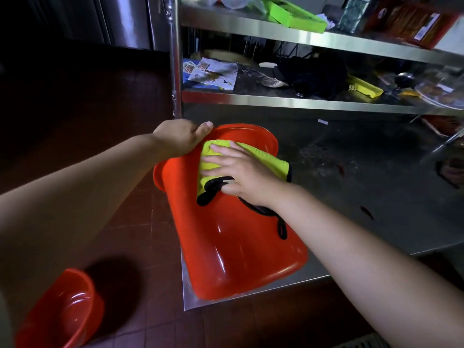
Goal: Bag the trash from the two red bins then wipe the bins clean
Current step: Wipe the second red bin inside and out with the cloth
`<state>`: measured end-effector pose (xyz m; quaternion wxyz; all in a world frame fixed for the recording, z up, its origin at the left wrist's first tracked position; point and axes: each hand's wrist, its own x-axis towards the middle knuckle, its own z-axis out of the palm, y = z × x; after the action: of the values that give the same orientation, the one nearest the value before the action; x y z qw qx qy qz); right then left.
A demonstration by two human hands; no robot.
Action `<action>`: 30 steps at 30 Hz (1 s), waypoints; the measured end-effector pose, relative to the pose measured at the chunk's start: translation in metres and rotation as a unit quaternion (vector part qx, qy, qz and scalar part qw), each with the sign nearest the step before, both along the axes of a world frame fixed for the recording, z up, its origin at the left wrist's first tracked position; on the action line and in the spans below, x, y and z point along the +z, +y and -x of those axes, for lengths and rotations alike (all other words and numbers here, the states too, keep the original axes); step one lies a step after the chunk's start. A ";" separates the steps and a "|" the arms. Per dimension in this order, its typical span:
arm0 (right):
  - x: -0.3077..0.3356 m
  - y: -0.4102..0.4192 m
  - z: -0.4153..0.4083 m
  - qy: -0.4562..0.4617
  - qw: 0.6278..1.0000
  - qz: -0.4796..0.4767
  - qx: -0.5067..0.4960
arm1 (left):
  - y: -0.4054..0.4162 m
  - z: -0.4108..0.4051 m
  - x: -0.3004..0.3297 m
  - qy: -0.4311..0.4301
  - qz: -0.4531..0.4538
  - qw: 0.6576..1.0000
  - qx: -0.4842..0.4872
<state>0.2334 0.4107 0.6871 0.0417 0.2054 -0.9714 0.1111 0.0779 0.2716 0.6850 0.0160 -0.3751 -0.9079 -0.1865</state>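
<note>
A red bin (pixel 233 242) lies on its side on the corner of a steel table (pixel 364 187), its mouth toward the shelves and its base toward me. My left hand (pixel 180 138) grips the bin's rim at the far left, thumb over the edge. My right hand (pixel 238 173) presses a yellow cloth with black edging (pixel 268 159) flat against the bin's outer wall, fingers spread. A second red bin (pixel 60 312) stands upright on the floor at the lower left; what lies inside it is hidden.
Steel shelves rise behind the table with papers (pixel 211 74), a black bundle (pixel 316 74), yellow items (pixel 364 87) and green trays (pixel 293 15). A steel post (pixel 175 59) stands beside my left hand. Dark red floor tiles (pixel 130 222) lie left and below.
</note>
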 end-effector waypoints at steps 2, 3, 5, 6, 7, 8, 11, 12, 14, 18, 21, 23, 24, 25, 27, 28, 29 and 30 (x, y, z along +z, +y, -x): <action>-0.003 0.005 -0.006 0.004 1.000 0.025 -0.012 | -0.016 -0.006 -0.006 0.080 -0.074 0.993 -0.053; -0.003 0.010 -0.009 0.005 0.999 0.042 -0.024 | -0.024 -0.010 -0.014 0.134 -0.105 0.984 -0.047; -0.002 0.024 -0.017 0.004 0.996 0.074 -0.050 | -0.043 -0.018 -0.034 0.166 -0.170 0.969 0.065; -0.001 0.031 -0.021 0.004 0.994 0.086 -0.063 | -0.050 -0.021 -0.045 0.137 -0.188 0.966 0.114; 0.000 0.037 -0.025 0.002 0.993 0.097 -0.074 | -0.053 -0.025 -0.057 0.078 -0.187 0.970 0.134; 0.000 0.041 -0.029 0.000 0.991 0.106 -0.082 | -0.054 -0.028 -0.070 0.001 -0.169 0.977 0.126; -0.002 0.047 -0.039 0.000 0.988 0.126 -0.091 | -0.040 -0.032 -0.079 -0.179 -0.166 0.967 0.077; -0.003 0.048 -0.042 0.001 0.987 0.129 -0.092 | -0.034 -0.032 -0.076 -0.195 -0.178 0.961 0.075; -0.005 0.049 -0.051 0.004 0.987 0.131 -0.093 | -0.022 -0.030 -0.069 -0.164 -0.155 0.972 0.062; -0.006 0.052 -0.076 0.017 0.983 0.149 -0.106 | -0.010 -0.035 -0.061 -0.231 -0.203 0.951 0.005; -0.008 0.050 -0.104 0.015 0.980 0.157 -0.121 | -0.004 -0.046 -0.059 -0.335 -0.266 0.904 -0.005; -0.016 0.042 -0.127 0.011 0.984 0.144 -0.106 | -0.002 -0.047 -0.059 -0.329 -0.275 0.904 -0.001; -0.022 0.038 -0.139 0.010 0.986 0.136 -0.092 | -0.002 -0.046 -0.058 -0.313 -0.279 0.908 0.000; -0.027 0.033 -0.150 0.009 0.988 0.132 -0.078 | -0.001 -0.045 -0.056 -0.298 -0.281 0.912 0.000; -0.038 0.029 -0.169 0.008 0.990 0.129 -0.054 | 0.000 -0.043 -0.053 -0.282 -0.274 0.919 -0.007; -0.041 0.030 -0.174 0.009 0.990 0.131 -0.047 | 0.000 -0.042 -0.051 -0.271 -0.262 0.926 -0.010; -0.043 0.032 -0.174 0.007 0.990 0.134 -0.042 | -0.001 -0.042 -0.049 -0.256 -0.247 0.934 -0.008; -0.043 0.035 -0.171 0.003 0.989 0.139 -0.040 | -0.002 -0.041 -0.046 -0.235 -0.226 0.945 -0.003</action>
<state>0.4042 0.4460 0.6440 0.0771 0.1585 -0.9538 0.2432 0.1190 0.2691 0.6389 -0.1144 -0.3097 -0.8188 -0.4697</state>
